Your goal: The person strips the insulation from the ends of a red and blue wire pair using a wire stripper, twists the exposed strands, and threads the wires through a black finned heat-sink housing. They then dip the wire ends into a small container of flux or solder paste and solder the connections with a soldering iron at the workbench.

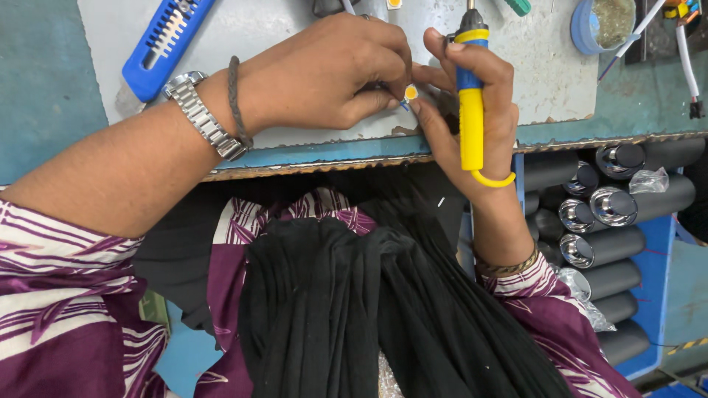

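Black pleated cloth (369, 309) drapes closest, flanked by purple striped sleeves (66, 309). Above it, the left hand (324, 74), with a steel link watch (203, 114) at its wrist, pinches a tiny round yellow-orange part (411, 92) between thumb and fingertips. Touching it, the right hand (472, 96) is clamped around a yellow and blue soldering iron (470, 110), upright over the scuffed grey bench (546, 66). Below this hand, glossy black cylinders with chrome caps (612, 206) lie stacked.

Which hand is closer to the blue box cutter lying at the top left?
Left. The left hand is just right of the box cutter; the right hand, gripping the yellow tool, is farther right.
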`<action>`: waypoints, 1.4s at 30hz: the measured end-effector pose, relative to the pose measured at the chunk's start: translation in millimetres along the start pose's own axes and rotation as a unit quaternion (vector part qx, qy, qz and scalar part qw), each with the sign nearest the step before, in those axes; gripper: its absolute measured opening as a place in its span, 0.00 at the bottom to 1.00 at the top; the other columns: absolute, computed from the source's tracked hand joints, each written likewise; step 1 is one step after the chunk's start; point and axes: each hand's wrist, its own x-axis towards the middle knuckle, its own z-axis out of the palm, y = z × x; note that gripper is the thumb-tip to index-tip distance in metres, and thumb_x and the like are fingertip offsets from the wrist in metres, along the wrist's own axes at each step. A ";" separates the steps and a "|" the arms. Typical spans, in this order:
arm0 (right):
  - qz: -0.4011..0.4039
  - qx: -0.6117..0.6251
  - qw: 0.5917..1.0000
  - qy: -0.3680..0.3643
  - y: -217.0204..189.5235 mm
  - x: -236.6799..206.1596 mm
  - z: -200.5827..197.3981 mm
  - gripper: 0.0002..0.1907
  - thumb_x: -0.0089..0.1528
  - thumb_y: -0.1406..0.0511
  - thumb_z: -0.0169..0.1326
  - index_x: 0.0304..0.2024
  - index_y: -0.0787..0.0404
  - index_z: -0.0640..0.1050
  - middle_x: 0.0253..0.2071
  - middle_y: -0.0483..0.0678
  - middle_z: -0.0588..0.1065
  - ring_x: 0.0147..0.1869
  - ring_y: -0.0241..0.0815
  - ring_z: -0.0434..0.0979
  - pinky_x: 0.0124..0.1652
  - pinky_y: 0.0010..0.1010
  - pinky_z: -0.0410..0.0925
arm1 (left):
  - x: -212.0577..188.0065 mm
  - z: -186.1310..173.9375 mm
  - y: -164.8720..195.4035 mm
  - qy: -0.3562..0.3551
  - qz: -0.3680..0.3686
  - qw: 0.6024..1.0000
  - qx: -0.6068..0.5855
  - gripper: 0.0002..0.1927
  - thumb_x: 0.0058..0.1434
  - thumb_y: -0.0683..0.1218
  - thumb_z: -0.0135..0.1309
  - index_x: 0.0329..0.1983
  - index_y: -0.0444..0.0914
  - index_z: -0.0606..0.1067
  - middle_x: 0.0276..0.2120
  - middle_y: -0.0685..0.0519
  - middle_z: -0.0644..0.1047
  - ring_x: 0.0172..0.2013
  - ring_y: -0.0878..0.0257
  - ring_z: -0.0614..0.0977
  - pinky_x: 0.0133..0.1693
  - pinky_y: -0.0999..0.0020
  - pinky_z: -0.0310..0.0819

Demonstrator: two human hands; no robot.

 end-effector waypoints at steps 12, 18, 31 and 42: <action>0.006 0.004 1.000 0.022 -3.8 6.7 1.2 0.29 0.73 0.82 0.61 0.64 0.58 0.59 0.68 0.55 0.71 0.62 0.43 0.83 0.60 0.27 0.76 | -0.7 3.8 -0.7 0.018 -0.032 0.999 -0.038 0.05 0.64 0.40 0.61 0.37 0.33 0.79 0.41 0.48 0.78 0.39 0.54 0.82 0.41 0.61 0.76; 0.010 -0.026 0.999 0.043 -6.2 10.2 1.1 0.29 0.73 0.81 0.62 0.64 0.59 0.60 0.65 0.54 0.74 0.60 0.42 0.85 0.58 0.25 0.78 | 2.9 2.9 4.5 0.026 -0.063 0.996 -0.061 0.07 0.63 0.39 0.60 0.33 0.31 0.75 0.36 0.49 0.77 0.36 0.57 0.82 0.38 0.64 0.76; 0.003 -0.037 0.999 0.031 1.0 17.6 -3.9 0.27 0.75 0.81 0.61 0.63 0.59 0.60 0.68 0.51 0.71 0.57 0.40 0.85 0.55 0.23 0.78 | 7.3 4.9 5.2 0.031 -0.063 0.997 -0.020 0.08 0.62 0.37 0.60 0.35 0.31 0.72 0.35 0.46 0.73 0.35 0.53 0.80 0.40 0.60 0.75; 0.016 -0.035 0.998 0.052 0.6 21.1 0.4 0.28 0.72 0.79 0.63 0.62 0.59 0.59 0.67 0.54 0.72 0.56 0.41 0.85 0.51 0.23 0.78 | 10.3 8.2 19.2 0.061 -0.049 0.981 0.175 0.08 0.56 0.38 0.60 0.37 0.36 0.73 0.40 0.54 0.75 0.42 0.56 0.78 0.40 0.60 0.76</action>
